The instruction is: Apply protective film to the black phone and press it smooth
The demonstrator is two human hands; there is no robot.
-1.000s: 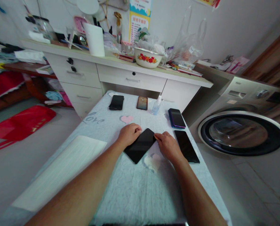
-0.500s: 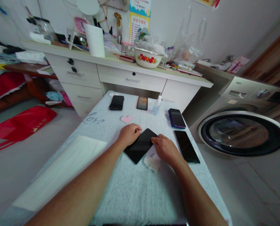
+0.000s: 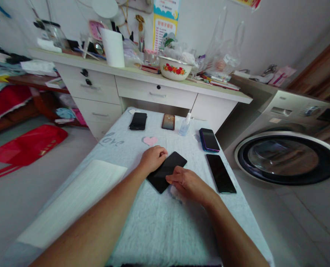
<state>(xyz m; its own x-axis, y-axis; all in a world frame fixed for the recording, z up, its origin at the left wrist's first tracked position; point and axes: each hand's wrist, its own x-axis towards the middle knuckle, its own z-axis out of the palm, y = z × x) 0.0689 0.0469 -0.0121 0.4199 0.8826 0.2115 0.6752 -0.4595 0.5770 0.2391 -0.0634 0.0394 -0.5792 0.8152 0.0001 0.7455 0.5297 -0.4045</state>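
Note:
A black tablet-like device [image 3: 166, 170] lies slanted on the cloth-covered table [image 3: 159, 230]. My left hand [image 3: 153, 160] rests at its upper left edge with the fingers curled; whether they grip the edge is hidden. My right hand [image 3: 187, 182] is over the lower right part of the device, its fingers bent together and their tips at the dark screen. To the right lie a large dark phone [image 3: 220, 174] and a small stack of phones [image 3: 209, 140]. Farther back are a black phone [image 3: 138, 121], a brown phone [image 3: 168, 121] and a clear spray bottle [image 3: 185, 125].
A pale sheet [image 3: 76, 200] lies on the table's left side. Behind stands a white desk [image 3: 156, 91] with a flowered bowl [image 3: 175, 69] and a white roll [image 3: 113, 48]. At the right is a washing machine [image 3: 284, 111]; a red bag [image 3: 28, 144] lies on the left floor.
My right hand has moved left and toward me, from the device's right corner to its lower right side. My left hand and the device have stayed in place.

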